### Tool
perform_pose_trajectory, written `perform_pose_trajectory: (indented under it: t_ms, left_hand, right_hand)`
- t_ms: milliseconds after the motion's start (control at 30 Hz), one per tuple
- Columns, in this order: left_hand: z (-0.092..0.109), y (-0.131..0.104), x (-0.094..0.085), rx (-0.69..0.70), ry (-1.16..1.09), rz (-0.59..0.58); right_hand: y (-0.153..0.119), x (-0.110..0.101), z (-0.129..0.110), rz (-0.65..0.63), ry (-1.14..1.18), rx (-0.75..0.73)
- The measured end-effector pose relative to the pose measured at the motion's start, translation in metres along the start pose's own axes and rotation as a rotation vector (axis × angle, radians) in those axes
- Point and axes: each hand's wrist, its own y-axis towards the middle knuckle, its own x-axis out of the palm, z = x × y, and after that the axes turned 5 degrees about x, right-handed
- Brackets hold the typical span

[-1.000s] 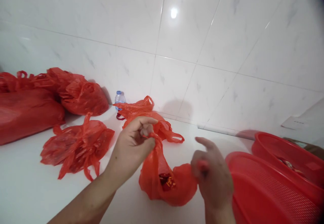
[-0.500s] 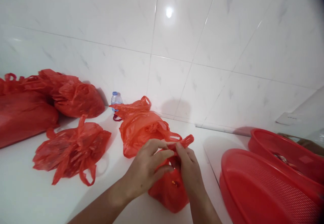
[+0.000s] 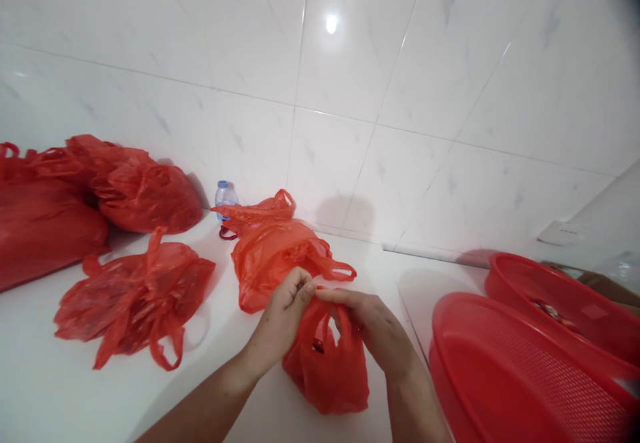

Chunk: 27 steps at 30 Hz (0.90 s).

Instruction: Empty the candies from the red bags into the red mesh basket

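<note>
A small filled red plastic bag (image 3: 330, 376) stands on the white table in front of me, its top gathered between my hands. My left hand (image 3: 287, 306) is closed, pinching the bag's handle at the upper left. On the other side, the fingers of my right hand (image 3: 373, 319) press together on the handle top, with some fingertips hidden behind the plastic. Something dark shows through an opening in the bag. Just behind my left hand lies a loose, crumpled orange-red bag (image 3: 280, 253).
Another crumpled red bag (image 3: 143, 296) lies on the table (image 3: 35, 376) at left. Full red bags (image 3: 45, 226) stand behind it, near a small bottle (image 3: 226, 194) by the tiled wall. Red plastic baskets (image 3: 505, 363) fill the right side.
My left fingers have closed on the handle and moved slightly left. My right hand has turned inward across the bag top. The bag's handles now stand up, and its opening has changed shape.
</note>
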Motion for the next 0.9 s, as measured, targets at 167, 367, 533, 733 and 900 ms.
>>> perform_pose_trajectory:
  t_ms: [167, 367, 533, 733, 900]
  left_hand:
    - [0.001, -0.001, 0.005, -0.056, -0.045, 0.036]
    - [0.002, -0.006, 0.008, -0.072, -0.071, -0.010]
    - [0.001, -0.009, 0.003, 0.069, 0.094, 0.034]
    - [0.006, -0.034, -0.007, 0.366, 0.370, -0.150]
    - [-0.003, -0.059, -0.008, 0.373, 0.499, -0.472]
  right_hand:
    - [0.004, 0.004, 0.006, 0.099, -0.083, 0.104]
    - [0.011, 0.009, 0.016, 0.370, -0.290, 0.121]
    - [0.007, 0.000, 0.007, 0.133, -0.013, 0.074]
    - [0.025, -0.014, 0.043, 0.431, 0.003, 0.174]
    - [0.041, -0.023, 0.107, 0.747, -0.266, 0.273]
